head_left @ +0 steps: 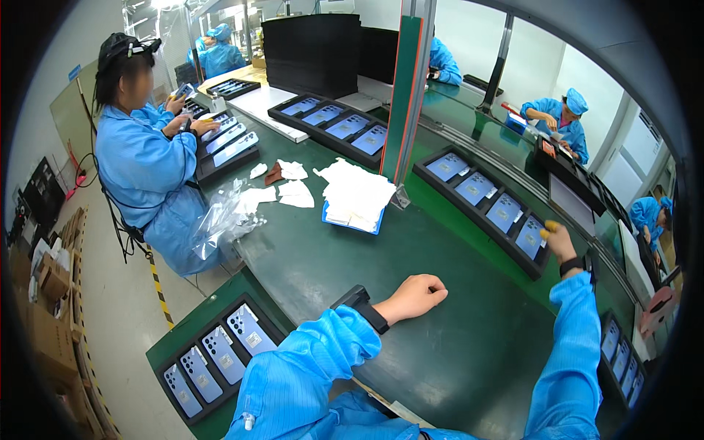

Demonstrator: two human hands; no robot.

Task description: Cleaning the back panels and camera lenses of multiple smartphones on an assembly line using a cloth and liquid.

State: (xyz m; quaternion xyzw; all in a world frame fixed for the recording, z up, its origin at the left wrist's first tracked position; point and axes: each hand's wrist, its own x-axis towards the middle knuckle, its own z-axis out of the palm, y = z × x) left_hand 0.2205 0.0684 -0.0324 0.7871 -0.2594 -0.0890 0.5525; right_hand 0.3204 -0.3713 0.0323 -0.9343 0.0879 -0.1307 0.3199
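My left hand (416, 292) rests on the green table (411, 257) as a loose fist, holding nothing. My right hand (557, 240), with yellow finger cots, reaches out to the near end of a black tray (477, 207) that holds several blue phone backs; the fingertips touch the tray's corner by the last phone back (529, 236). Both my sleeves are blue. A dark band sits on each wrist.
A second black tray of phone backs (214, 357) lies at my lower left, another (334, 122) farther back. White wipes on a blue pad (356, 196) and a crumpled clear bag (220, 218) lie mid-table. A co-worker in blue (143, 158) sits left; others work beyond the conveyor.
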